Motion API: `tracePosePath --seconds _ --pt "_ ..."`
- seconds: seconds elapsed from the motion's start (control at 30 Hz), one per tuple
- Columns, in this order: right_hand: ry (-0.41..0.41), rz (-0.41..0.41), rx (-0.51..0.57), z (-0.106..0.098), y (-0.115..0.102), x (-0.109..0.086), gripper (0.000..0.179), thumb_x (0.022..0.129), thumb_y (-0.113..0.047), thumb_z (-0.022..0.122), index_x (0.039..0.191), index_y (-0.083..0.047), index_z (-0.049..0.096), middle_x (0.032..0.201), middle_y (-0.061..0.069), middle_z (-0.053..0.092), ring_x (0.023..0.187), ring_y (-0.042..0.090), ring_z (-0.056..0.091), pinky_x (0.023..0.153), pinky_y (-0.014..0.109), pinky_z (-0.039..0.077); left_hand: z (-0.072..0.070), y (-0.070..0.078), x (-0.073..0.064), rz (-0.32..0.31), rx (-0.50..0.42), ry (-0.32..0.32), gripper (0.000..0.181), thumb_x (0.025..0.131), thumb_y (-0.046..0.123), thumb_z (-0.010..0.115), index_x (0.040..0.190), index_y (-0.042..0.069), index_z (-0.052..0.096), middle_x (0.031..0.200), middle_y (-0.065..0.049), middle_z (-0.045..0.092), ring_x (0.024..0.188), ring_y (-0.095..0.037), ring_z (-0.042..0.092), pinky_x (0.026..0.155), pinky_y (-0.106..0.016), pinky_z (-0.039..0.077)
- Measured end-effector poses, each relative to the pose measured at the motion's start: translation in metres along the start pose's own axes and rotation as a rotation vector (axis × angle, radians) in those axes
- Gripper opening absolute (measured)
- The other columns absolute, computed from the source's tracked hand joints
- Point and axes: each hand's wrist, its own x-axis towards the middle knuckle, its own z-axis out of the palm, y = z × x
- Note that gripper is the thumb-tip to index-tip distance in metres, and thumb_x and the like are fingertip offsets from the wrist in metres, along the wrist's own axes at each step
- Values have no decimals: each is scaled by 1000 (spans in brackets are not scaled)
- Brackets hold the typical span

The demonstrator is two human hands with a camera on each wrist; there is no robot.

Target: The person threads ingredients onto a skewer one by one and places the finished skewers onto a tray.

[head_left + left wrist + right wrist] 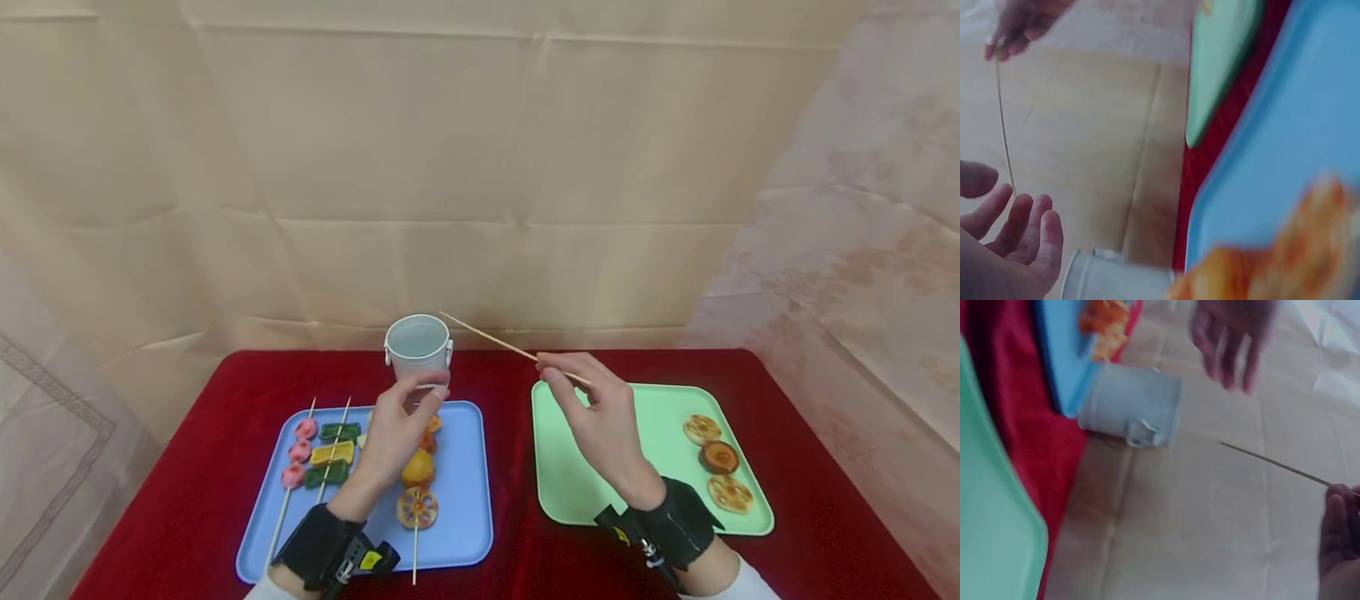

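My right hand (600, 417) pinches a thin wooden skewer (487, 336) between thumb and fingers. The bare skewer slants up to the left, its pointed tip near the rim of a small white bucket (417, 354). My left hand (397, 429) hovers in front of the bucket and over the blue tray (468, 533), fingers loosely bent with nothing between them. In the left wrist view the left hand (1016, 244) shows its fingers spread apart. Below that hand lies a skewer with a lotus root slice (417, 507) and a yellow ball (418, 469), its upper part partly hidden.
On the blue tray's left lie a skewer of pink balls (299, 451) and one of green and yellow pieces (332, 453). The green tray (555, 483) at right bears two lotus slices (729, 493) and a brown round piece (718, 457). A red cloth (513, 467) covers the table.
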Motion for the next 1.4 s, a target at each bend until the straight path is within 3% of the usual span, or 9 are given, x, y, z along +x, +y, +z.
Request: tracePosePath --seconds 0.13,0.23,0.33,0.43,0.67,0.97,1.1,1.27,1.4 --pt "8 -184 -44 6 7 -12 21 99 -9 70 118 -1 76 108 9 76 93 17 73 88 17 53 4 8 2 -62 -150 -32 34 103 19 65 136 9 64 132 -8 67 115 -27 68 95 -33 56" --pt "3 -361 -136 10 12 -19 30 105 -23 63 116 2 75 104 12 75 89 22 72 86 22 56 7 14 6 -149 -355 -90 39 105 18 62 142 6 58 137 -13 64 120 -29 66 97 -33 54" --pt "-41 -511 -249 13 15 -24 34 108 -25 58 118 3 74 104 12 74 88 23 71 82 30 59 10 19 10 -236 -556 -144 42 107 16 58 146 3 53 142 -18 60 123 -27 65 100 -33 53" --pt "-96 -603 -333 16 15 -28 33 109 -23 55 121 3 72 107 13 73 89 21 70 78 33 60 15 23 14 -287 -699 -173 42 109 13 53 149 0 48 144 -22 57 124 -26 65 101 -33 52" --pt "-158 -723 -429 22 16 -32 32 109 -18 51 125 2 69 109 12 73 91 20 71 79 33 60 24 26 15 -344 -800 -155 40 109 12 51 145 -6 49 127 -15 66 110 -20 70 96 -33 54" --pt "-242 -737 -429 24 16 -36 35 108 -19 51 134 1 64 109 10 71 93 19 69 82 33 60 28 25 12 -378 -804 -100 28 107 14 58 131 -1 59 114 -12 68 105 -20 70 94 -31 56" --pt "-305 -715 -377 24 17 -34 40 104 -21 59 135 4 62 110 10 70 94 19 67 83 32 59 25 22 14 -312 -758 -10 29 106 15 59 130 -1 58 109 -10 68 99 -19 71 91 -30 57" --pt "-333 -542 -268 20 22 -30 45 103 -30 59 135 2 61 112 8 70 98 19 67 84 34 58 20 16 15 -200 -599 111 34 105 16 63 131 -4 58 107 -13 71 92 -17 73 86 -27 58" --pt "-277 -329 -138 19 24 -24 35 103 -28 63 128 -4 66 109 4 71 97 16 68 83 31 58 21 14 14 -135 -439 101 29 102 15 67 126 -2 65 107 -16 72 90 -20 74 83 -28 59"
